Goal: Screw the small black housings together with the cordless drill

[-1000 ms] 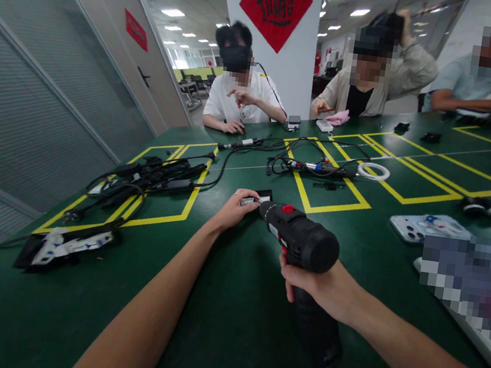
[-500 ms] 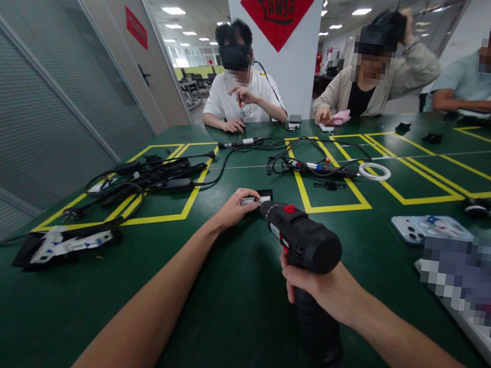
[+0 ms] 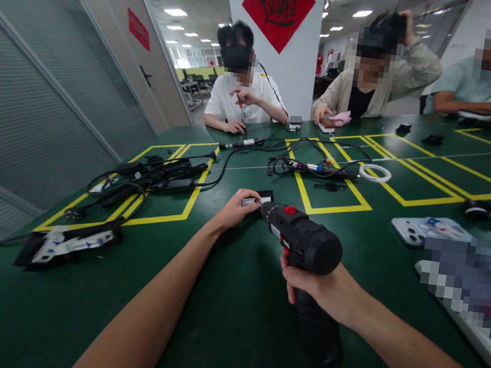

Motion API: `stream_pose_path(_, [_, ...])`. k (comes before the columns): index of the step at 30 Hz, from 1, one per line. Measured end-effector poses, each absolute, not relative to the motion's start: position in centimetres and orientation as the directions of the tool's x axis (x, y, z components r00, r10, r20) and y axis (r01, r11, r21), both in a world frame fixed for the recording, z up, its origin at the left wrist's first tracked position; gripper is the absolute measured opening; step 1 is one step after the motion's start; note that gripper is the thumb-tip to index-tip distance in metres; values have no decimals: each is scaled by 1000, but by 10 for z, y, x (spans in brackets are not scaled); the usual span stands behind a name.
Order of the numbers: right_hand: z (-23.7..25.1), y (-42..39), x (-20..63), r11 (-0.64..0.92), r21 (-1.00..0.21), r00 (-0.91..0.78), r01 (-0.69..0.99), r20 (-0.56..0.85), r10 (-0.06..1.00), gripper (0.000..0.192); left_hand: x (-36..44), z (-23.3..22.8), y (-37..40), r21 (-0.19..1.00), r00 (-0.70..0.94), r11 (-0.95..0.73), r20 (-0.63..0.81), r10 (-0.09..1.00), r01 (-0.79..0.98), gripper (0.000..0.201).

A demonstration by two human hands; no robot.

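My right hand is wrapped round the handle of a black cordless drill with a red switch on top. The drill points away from me, and its chuck ends close to the fingertips of my left hand. My left fingers are closed on a small silvery piece. Under and beside this piece lies a black flat part on the green table. The drill's tip meets the piece or stands just by it; I cannot tell which. My left fingers partly hide the piece.
Black cables with adapters lie at left, near a black-and-white part. Ahead are a corded tool and a white ring. A phone sits at right. Several people sit across the table, including one in a white shirt.
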State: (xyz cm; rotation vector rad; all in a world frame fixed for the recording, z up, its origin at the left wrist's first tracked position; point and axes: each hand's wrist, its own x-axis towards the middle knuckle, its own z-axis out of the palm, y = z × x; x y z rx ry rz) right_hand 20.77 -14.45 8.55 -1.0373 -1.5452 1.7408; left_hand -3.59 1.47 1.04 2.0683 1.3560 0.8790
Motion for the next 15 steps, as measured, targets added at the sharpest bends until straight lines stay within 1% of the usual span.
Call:
stream_pose_path(5, [82,-144,208,-149,-987,-533,68,-162,831,9,-36,11,14,719,300,-380,245,922,582,27])
stream_pose_path(10, [79,-144,209,-138,-988,-525,61,-150,838,10,-37,10,14,743,289,-351,219,932,569,30])
stream_pose_path(15, [79,-144,209,-129,-990,-532,62,-142,835,9,-38,10,14,738,295,-355,218,930,573,30])
